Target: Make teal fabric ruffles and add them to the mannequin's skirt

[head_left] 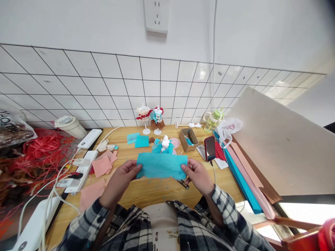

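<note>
One blue cloth [162,165] stretches from left hand [123,177] to right hand [198,175], each grip pinching an end; three dress forms [157,118] beyond.

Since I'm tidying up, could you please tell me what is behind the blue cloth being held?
Past the blue cloth, a small white figure in a blue skirt shows; its lower end and part of the table are hidden.

A rectangular turquoise sheet [161,165], thin and lightly creased with a frayed lower edge, is stretched lengthwise and nearly level between the left fingers [135,170] and right fingers [187,170] above the wooden surface [149,197].
</note>
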A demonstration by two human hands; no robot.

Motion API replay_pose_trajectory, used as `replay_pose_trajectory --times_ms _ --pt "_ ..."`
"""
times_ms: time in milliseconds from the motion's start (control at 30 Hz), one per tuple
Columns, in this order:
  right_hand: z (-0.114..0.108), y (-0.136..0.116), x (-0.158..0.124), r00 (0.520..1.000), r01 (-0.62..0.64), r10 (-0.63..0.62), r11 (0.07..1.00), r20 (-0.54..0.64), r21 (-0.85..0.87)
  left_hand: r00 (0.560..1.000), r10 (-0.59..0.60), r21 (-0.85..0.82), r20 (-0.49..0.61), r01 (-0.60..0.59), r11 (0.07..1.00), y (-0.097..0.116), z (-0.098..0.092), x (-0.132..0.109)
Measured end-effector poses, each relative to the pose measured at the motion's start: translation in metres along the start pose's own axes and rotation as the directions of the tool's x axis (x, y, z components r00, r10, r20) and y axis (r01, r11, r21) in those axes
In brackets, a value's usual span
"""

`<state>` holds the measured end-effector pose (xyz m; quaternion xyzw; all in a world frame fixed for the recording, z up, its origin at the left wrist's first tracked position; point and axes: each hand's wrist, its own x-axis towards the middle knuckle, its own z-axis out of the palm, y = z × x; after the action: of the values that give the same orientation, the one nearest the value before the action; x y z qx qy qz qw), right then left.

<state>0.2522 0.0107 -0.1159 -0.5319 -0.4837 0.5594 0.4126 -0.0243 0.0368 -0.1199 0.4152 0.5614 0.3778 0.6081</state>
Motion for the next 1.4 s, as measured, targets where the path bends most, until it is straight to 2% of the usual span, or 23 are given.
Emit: replay_pose_trajectory --times_ms 100,300,400,500,600,700,800,867,933,1000,1067,1100,1133,1300,1400 --pt "0.006 0.04 0.013 0.993 -0.1 0.09 0.985 -0.077 -0.144 0.982 -0.17 0.069 0.083 0.165 0.984 -0.033 -0.006 0.024" --pt "0.018 0.12 0.043 0.965 -0.251 0.218 0.928 -0.145 -0.274 0.939 -0.34 0.247 0.043 0.32 0.915 -0.096 -0.016 0.068" --pt "0.02 0.15 0.062 0.96 -0.273 0.228 0.891 -0.163 -0.361 0.921 -0.389 0.348 0.016 0.359 0.866 -0.115 -0.014 0.086" --pt "0.019 0.173 0.078 0.968 -0.245 0.184 0.849 -0.172 -0.468 0.928 -0.372 0.423 -0.014 0.343 0.839 -0.129 -0.011 0.097" --pt "0.016 0.186 0.082 0.984 -0.15 0.065 0.798 -0.164 -0.584 0.957 -0.287 0.486 -0.032 0.266 0.833 -0.138 -0.012 0.101" --pt "0.011 0.194 0.068 0.985 0.014 -0.132 0.71 -0.113 -0.704 0.991 -0.13 0.557 -0.035 0.127 0.821 -0.142 -0.025 0.095" --pt "0.003 0.206 0.039 0.948 0.254 -0.308 0.572 0.082 -0.78 0.999 0.041 0.654 -0.005 -0.028 0.756 -0.147 -0.046 0.073" --pt "-0.002 0.217 0.017 0.894 0.421 -0.361 0.469 0.266 -0.777 0.989 0.134 0.724 0.054 -0.132 0.677 -0.157 -0.059 0.05" --pt "-0.006 0.23 0.002 0.841 0.521 -0.381 0.378 0.384 -0.765 0.967 0.212 0.769 0.144 -0.244 0.591 -0.172 -0.067 0.026" --pt "-0.004 0.243 -0.006 0.813 0.557 -0.391 0.304 0.432 -0.773 0.934 0.26 0.803 0.245 -0.346 0.486 -0.193 -0.07 0.008" --pt "0.005 0.252 -0.005 0.803 0.561 -0.395 0.248 0.447 -0.79 0.856 0.276 0.87 0.437 -0.481 0.113 -0.212 -0.069 -0.001" --pt "0.011 0.255 -0.002 0.803 0.557 -0.393 0.227 0.448 -0.799 0.841 0.253 0.867 0.478 -0.498 0.014 -0.22 -0.068 -0.003" --pt "0.018 0.257 0.002 0.806 0.55 -0.39 0.21 0.446 -0.808 0.833 0.242 0.862 0.497 -0.505 -0.035 -0.226 -0.066 -0.003" --pt "0.052 0.256 0.019 0.849 0.47 -0.36 0.18 0.387 -0.864 0.829 0.227 0.855 0.512 -0.517 -0.041 -0.232 -0.057 0.002" --pt "0.064 0.245 0.019 0.865 0.447 -0.339 0.186 0.37 -0.875 0.795 0.21 0.816 0.569 -0.577 -0.025 -0.234 -0.041 0.005"
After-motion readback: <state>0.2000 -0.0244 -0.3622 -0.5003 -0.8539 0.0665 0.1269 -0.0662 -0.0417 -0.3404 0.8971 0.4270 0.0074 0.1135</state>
